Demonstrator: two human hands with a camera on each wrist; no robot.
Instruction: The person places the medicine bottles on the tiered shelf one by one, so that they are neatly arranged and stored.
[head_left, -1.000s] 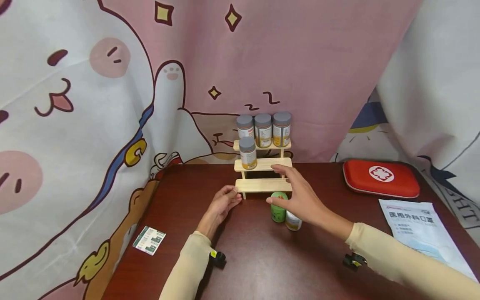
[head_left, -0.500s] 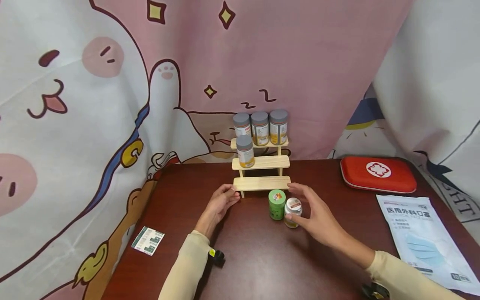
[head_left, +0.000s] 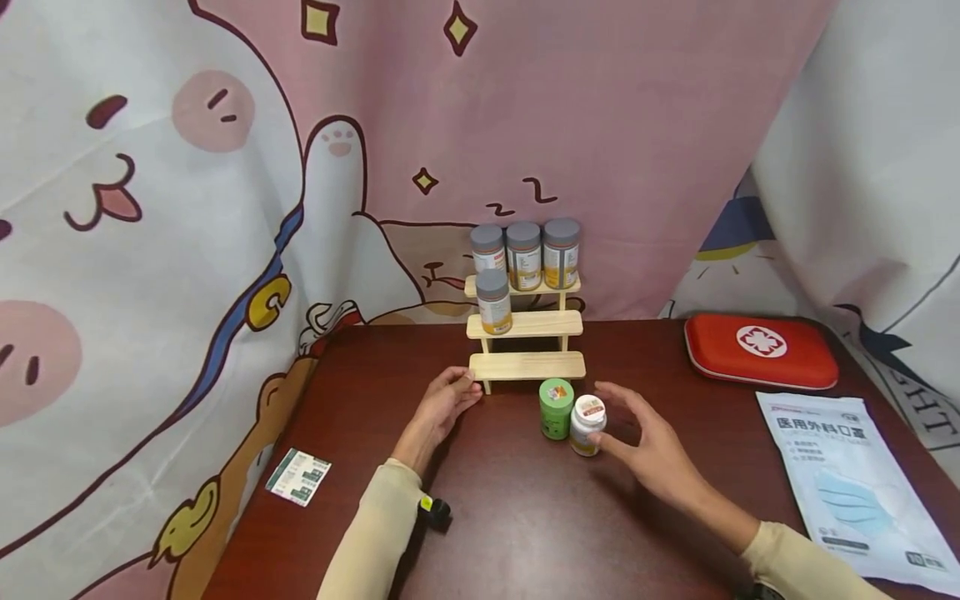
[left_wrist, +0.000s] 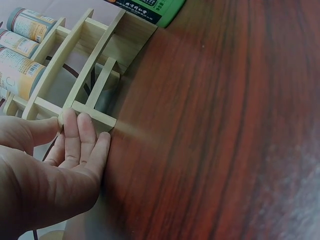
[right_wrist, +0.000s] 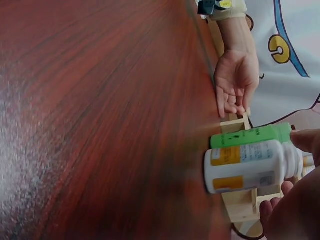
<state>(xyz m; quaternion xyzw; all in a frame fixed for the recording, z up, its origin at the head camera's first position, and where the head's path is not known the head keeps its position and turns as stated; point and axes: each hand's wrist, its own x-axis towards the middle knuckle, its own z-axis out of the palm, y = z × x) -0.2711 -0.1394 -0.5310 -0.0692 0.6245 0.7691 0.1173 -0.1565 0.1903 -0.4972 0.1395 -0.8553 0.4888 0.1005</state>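
My left hand (head_left: pixel 444 406) pinches the left end of the lowest shelf of a three-step wooden display rack (head_left: pixel 527 365). Its thumb and fingertips close on the shelf's end in the left wrist view. A white pill bottle (head_left: pixel 587 427) with a sticker on its lid stands upright on the table, just in front of the rack. Beside it on the left is a green bottle (head_left: pixel 556 410). My right hand (head_left: pixel 654 446) is at the white bottle's right side, thumb and fingers spread apart around it, with the thumb in front near its body.
Three grey-lidded bottles (head_left: pixel 524 257) line the top shelf, and another grey-lidded bottle (head_left: pixel 494 303) is on the middle shelf's left. A red first-aid case (head_left: pixel 761 352) and a mask packet (head_left: pixel 847 483) lie at right. A blister pack (head_left: pixel 298 477) lies at left.
My right hand has moved from over the rack's lower right down and right to beside the white bottle, uncovering both front bottles. The left hand keeps its place at the rack.
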